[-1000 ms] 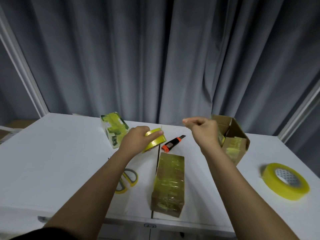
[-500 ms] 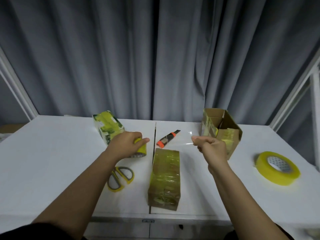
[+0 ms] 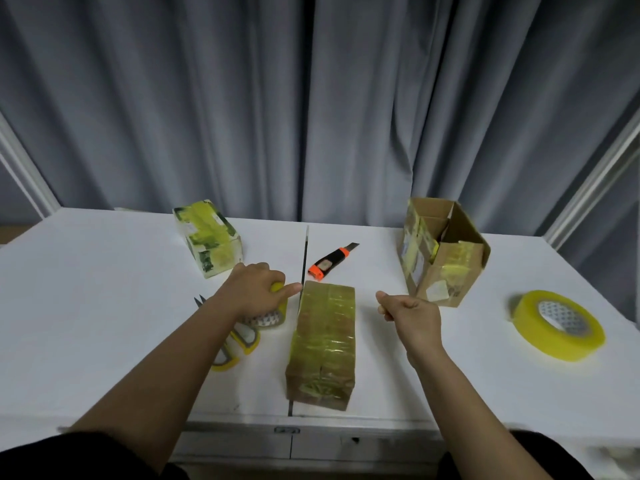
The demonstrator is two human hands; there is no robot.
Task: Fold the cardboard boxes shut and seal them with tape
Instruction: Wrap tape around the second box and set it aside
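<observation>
Brown cardboard under layers of yellowish tape: the long box [image 3: 322,344] lies in front of me at the middle of the white surface [image 3: 104,306], flaps already down, running from 6 to 12 o'clock. At its 9 o'clock, my left hand [image 3: 254,294] curls its grip over a small tape roll [image 3: 273,311] that rests on the surface, thumb pointing toward the box's far corner. At the box's 3 o'clock, my right hand [image 3: 410,315] hovers with fingers curled and thumb pressed to forefinger; I take that pinch to hold the free end of a clear strip drawn across the box, but the strip itself is too faint to make out.

As I judge it, I am at the sealing step on this box, with a length stretched over its far end. The next move calls for lowering both hands so the strip lands flat and square, smoothing it down, then cutting it free.

Under my left forearm lie yellow-handled scissors [image 3: 239,341]. At 12 o'clock, just beyond the box, sits an orange-and-black utility knife [image 3: 330,259]. A taped small box [image 3: 209,237] stands at 10 o'clock. At 2 o'clock an open box [image 3: 443,258] waits, flaps up and not yet folded. A large tape roll [image 3: 557,323] lies well apart at 3 o'clock.
</observation>
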